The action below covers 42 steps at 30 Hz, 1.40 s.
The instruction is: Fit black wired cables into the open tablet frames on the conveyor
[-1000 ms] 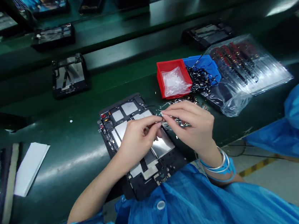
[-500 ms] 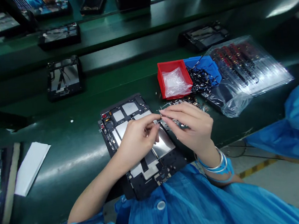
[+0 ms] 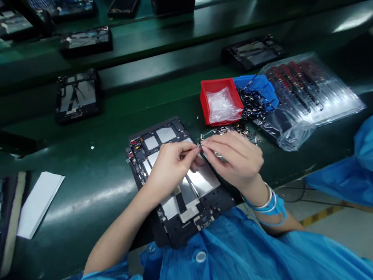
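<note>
The left hand (image 3: 173,170) and the right hand (image 3: 237,159) meet above the right edge of an open tablet frame (image 3: 165,134), which lies near the front edge of the green surface (image 3: 74,157). The fingertips of both hands draw close together and pinch a thin wire (image 3: 199,144) between them, so the fingers are narrow, with the left fingers (image 3: 184,148) coming in from one side and the right fingers (image 3: 213,142) from the other. The wire is too fine to follow along its whole length. A loose pile of small wires with metal ends (image 3: 229,129) lies just beyond the right fingers, beside the frame. Farther toward the back edge stand a red bin (image 3: 217,82) holding a clear plastic bag (image 3: 221,105) and a blue bin (image 3: 257,82) heaped with tangled black cables (image 3: 252,101). To their right is a clear plastic tray (image 3: 312,94) of dark red-marked parts. A blue wrist strap (image 3: 264,207) circles the right wrist, and white paper strips (image 3: 39,204) lie near the left side of the surface.
</note>
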Each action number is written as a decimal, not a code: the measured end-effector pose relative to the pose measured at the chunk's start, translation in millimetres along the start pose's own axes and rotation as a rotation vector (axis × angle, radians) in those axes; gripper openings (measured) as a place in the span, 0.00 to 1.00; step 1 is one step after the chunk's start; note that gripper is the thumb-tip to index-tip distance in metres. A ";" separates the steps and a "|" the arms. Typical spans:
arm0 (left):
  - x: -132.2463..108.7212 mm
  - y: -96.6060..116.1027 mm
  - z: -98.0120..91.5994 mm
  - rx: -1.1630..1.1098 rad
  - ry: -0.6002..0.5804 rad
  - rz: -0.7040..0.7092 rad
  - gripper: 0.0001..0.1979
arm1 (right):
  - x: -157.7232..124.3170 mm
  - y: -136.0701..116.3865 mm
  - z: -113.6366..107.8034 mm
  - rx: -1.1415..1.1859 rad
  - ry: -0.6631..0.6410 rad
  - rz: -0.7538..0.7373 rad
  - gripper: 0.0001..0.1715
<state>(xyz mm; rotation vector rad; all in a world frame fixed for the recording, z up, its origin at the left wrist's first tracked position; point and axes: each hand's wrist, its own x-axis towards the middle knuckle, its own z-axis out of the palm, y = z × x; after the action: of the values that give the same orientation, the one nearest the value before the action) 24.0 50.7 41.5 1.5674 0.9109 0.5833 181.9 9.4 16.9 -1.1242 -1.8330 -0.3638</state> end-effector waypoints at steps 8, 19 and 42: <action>-2.6 -2.2 -0.1 0.178 0.000 0.102 0.13 | -1.4 -0.9 2.2 0.026 -0.104 -0.031 0.06; 4.6 -2.4 -11.5 -0.255 -0.013 -0.193 0.14 | 12.9 70.9 7.3 -0.409 -0.077 0.300 0.16; -136.6 -92.4 -41.5 0.620 0.563 0.579 0.18 | 41.7 -52.9 57.6 0.916 -0.859 0.959 0.22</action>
<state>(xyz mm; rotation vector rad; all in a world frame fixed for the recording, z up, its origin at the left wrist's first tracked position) -108.3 -33.7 -23.9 2.3151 1.1163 1.2867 100.3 40.6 31.4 -1.3605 -1.5128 1.5438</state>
